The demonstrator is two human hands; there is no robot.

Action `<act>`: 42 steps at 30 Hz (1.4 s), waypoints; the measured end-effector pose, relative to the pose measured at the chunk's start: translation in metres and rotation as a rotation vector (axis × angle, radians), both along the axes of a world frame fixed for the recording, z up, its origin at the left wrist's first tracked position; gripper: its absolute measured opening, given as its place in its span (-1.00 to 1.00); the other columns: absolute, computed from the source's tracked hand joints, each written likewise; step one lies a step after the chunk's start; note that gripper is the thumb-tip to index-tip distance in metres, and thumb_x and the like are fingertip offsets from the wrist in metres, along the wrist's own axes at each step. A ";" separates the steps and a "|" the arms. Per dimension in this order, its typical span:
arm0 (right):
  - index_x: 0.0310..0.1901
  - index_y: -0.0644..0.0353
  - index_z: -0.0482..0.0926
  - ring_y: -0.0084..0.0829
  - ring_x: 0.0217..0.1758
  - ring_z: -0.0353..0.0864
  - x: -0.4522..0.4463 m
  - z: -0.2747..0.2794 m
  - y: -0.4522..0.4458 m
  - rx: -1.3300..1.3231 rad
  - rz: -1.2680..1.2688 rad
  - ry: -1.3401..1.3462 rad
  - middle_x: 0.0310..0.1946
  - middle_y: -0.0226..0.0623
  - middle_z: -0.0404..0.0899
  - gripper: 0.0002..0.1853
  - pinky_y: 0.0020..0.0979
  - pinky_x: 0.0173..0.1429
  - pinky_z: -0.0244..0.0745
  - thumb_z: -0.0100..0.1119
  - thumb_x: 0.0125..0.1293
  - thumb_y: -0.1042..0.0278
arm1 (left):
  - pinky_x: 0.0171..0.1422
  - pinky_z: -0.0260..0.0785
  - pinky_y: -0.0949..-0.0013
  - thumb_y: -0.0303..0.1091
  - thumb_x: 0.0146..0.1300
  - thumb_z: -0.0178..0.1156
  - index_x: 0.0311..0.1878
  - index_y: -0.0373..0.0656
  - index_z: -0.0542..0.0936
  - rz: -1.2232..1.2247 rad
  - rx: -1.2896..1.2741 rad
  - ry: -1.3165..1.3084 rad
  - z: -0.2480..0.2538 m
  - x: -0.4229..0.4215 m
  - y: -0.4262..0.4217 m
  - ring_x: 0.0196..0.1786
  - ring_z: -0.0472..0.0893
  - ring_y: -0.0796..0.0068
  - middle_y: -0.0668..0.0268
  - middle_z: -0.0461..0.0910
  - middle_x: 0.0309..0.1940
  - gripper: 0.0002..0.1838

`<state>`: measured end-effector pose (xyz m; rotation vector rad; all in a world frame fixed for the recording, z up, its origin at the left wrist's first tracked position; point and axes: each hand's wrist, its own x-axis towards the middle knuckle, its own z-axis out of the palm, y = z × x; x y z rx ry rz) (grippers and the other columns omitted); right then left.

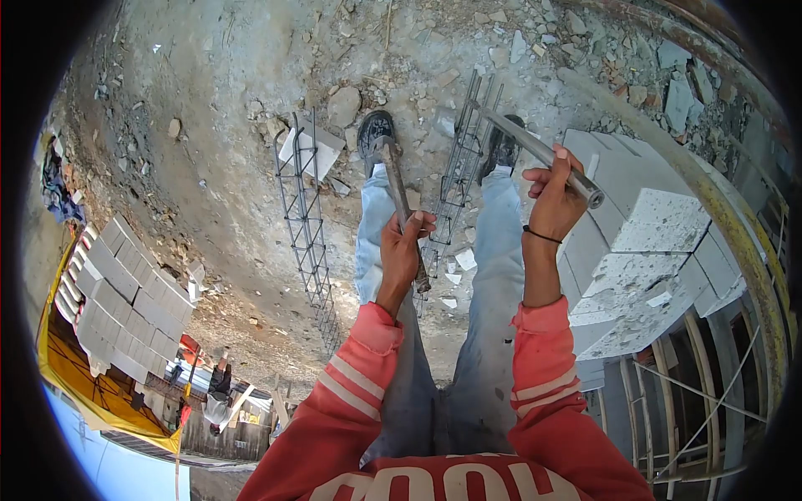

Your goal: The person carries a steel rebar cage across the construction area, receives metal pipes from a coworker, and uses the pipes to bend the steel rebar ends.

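My left hand (403, 245) is closed around the wooden handle of a hammer (397, 188), whose head points away from me near my left shoe (376, 134). In my right hand (558, 194) is a grey metal pipe (535, 145) with an open round end close to my wrist; its far, thinner end reaches over the rebar cage (459, 171) between my feet. The two tools are apart. A second rebar cage (305, 221) lies on the ground left of my legs, over a pale broken slab (322, 152).
Stacked white blocks (656, 221) stand close on the right, beside a yellowish curved bar (727, 200). More blocks (129, 296) are piled at the left. Rubble (681, 92) lies at the upper right. A person (219, 397) is in the distance at lower left.
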<state>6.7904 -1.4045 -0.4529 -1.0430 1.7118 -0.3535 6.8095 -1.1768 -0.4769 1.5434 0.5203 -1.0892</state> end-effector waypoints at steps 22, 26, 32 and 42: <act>-0.40 0.24 0.69 -0.50 -0.44 0.60 0.087 -0.062 -0.078 -0.680 0.507 -0.029 -0.49 -0.32 0.63 -0.77 -0.39 -0.28 0.48 0.45 0.17 0.23 | 0.04 0.42 0.39 -0.08 0.49 0.09 -0.08 -0.24 0.62 -0.093 -0.116 -0.087 -0.014 0.050 -0.038 -0.15 0.64 0.49 0.26 0.70 -0.17 -0.63; -0.36 0.27 0.72 -0.58 -0.44 0.56 0.103 -0.055 -0.054 -0.663 0.744 -0.179 -0.53 -0.38 0.66 -0.74 -0.49 -0.28 0.43 0.47 0.18 0.21 | 0.15 0.36 0.36 -0.09 0.47 0.10 -0.08 -0.25 0.63 -0.180 -0.236 -0.215 -0.006 0.096 -0.085 0.02 0.59 0.49 0.23 0.67 -0.03 -0.63; -0.36 0.22 0.71 -0.34 -0.37 0.67 0.107 -0.050 -0.060 -0.613 0.864 0.014 -0.37 -0.20 0.69 -0.67 -0.37 -0.27 0.50 0.48 0.12 0.08 | 0.10 0.32 0.36 -0.16 0.31 0.30 -0.14 -0.24 0.70 -0.296 -0.537 -0.483 0.001 0.144 -0.142 0.17 0.42 0.42 0.24 0.44 0.12 -0.70; 0.06 0.32 0.59 -0.42 0.09 0.63 0.070 -0.053 -0.099 0.100 0.744 -0.683 0.01 -0.24 0.65 -0.65 -0.37 0.15 0.56 0.20 0.21 0.56 | 0.48 0.10 0.16 -0.20 0.27 0.33 -0.07 -0.20 0.73 -0.385 -0.528 -0.568 -0.015 0.142 -0.187 0.40 0.31 0.19 0.16 0.33 0.35 -0.71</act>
